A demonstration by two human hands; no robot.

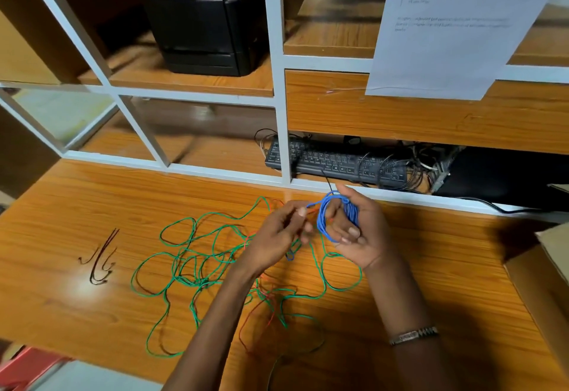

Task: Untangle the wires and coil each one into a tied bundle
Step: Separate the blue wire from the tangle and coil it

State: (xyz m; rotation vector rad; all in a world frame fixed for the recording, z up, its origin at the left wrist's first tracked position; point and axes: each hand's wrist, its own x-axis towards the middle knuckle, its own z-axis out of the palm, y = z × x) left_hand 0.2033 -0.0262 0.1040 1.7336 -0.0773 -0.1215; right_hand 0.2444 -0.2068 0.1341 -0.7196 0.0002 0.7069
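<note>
An orange wooden table (77, 212) stands against a white frame (278, 82) with glass panes. Behind the glass, a black printer (206, 24) sits on a wooden shelf (191, 82), and a black keyboard (335, 162) lies lower down among dark cables. A printed paper sheet (455, 21) hangs on the frame. A cardboard box (542, 283) stands at the right edge.

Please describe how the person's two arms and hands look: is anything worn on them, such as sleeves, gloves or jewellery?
Both forearms are bare, with no sleeves in view. The left hand and the right hand wear no gloves, and no rings can be seen. The right forearm carries a metal link bracelet, silver in colour, which could also be a watch band.
</note>
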